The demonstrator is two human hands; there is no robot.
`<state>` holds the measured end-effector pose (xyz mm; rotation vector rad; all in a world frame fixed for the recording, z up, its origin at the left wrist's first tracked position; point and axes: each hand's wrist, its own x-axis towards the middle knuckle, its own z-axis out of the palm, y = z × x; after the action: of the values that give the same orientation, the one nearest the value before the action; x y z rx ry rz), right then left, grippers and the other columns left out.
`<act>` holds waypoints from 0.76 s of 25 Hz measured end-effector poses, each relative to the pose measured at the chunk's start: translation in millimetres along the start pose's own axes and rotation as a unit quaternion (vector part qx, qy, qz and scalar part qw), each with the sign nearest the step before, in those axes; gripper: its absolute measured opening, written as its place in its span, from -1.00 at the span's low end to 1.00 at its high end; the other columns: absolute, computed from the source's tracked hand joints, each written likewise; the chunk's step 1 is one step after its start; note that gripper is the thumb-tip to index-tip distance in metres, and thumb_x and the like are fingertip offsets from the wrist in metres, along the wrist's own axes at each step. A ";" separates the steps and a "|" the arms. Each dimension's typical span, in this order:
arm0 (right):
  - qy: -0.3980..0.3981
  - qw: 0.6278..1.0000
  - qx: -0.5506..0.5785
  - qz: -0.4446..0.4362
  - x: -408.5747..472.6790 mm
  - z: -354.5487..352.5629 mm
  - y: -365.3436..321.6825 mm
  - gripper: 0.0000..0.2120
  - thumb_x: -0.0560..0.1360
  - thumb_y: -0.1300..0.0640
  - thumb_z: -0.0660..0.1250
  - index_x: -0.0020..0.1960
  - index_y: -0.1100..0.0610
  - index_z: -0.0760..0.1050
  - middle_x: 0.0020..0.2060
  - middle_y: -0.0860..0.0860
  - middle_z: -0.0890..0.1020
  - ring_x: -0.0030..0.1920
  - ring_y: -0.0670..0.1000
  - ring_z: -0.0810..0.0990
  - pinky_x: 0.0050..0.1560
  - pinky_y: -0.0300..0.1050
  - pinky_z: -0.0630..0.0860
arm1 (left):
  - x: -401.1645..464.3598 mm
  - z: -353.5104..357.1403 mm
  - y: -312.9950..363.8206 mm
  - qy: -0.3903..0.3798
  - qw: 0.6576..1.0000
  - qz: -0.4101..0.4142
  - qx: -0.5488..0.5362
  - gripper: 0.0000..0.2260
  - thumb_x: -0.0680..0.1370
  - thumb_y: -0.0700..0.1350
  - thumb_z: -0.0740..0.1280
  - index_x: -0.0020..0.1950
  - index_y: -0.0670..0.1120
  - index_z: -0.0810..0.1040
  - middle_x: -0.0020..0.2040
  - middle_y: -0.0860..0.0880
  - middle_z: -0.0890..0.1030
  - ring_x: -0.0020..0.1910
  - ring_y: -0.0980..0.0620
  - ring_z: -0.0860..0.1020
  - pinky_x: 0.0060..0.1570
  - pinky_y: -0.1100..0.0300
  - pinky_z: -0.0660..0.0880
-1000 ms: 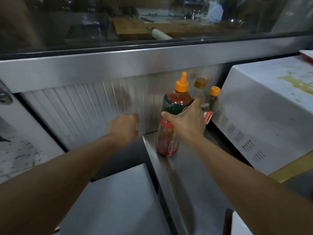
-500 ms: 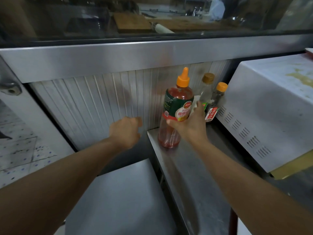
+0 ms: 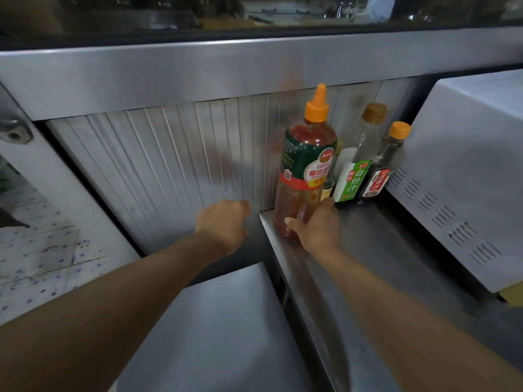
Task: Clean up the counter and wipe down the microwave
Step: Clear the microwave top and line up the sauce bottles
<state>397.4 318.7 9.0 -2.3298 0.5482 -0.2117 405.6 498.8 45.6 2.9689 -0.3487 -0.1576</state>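
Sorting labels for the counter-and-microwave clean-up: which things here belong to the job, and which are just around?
Job:
- red sauce bottle, held low by right hand
- green-label bottle
- dark bottle
- counter
- microwave

Around:
- ribbed wall panel
- lower steel surface
- left hand, holding nothing

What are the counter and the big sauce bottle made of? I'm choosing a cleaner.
Counter: apparently stainless steel, brushed, with dull grey reflections. Big sauce bottle: likely clear plastic, since red sauce shows through, with an orange nozzle cap; the right hand holds its base.
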 end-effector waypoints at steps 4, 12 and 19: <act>0.019 1.000 0.022 0.011 4.7 11.7 -7.6 -0.21 0.30 -0.01 0.54 0.32 0.24 0.19 0.27 0.23 0.40 0.23 0.24 0.46 0.15 0.08 0.45 | 3.7 1.2 -4.1 0.006 1.000 0.007 0.018 -0.71 0.52 -0.04 0.34 0.21 -0.04 0.43 0.12 -0.07 0.59 0.10 -0.13 0.56 0.08 -0.02 0.52; -0.047 0.999 -0.010 -0.009 -0.8 6.1 2.5 -0.22 0.30 -0.02 0.53 0.34 0.21 0.22 0.28 0.20 0.36 0.26 0.21 0.42 0.22 0.02 0.43 | -0.7 -0.9 5.2 0.004 0.999 0.019 0.030 -0.68 0.52 -0.04 0.33 0.25 -0.03 0.41 0.15 -0.08 0.57 0.13 -0.13 0.56 0.07 -0.02 0.52; -0.109 0.990 -0.074 -0.054 -56.1 -71.2 16.1 -0.38 0.37 0.04 0.42 0.35 0.17 0.29 0.29 0.14 0.41 0.31 0.16 0.39 0.29 -0.03 0.39 | -33.0 -26.2 45.5 0.004 0.998 0.057 0.008 -0.71 0.51 -0.06 0.30 0.23 0.00 0.43 0.15 -0.08 0.57 0.13 -0.13 0.54 -0.05 0.09 0.43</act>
<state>320.4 289.2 49.9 -2.4903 0.3411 0.0359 366.7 466.5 81.5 2.9553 -0.5194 -0.1299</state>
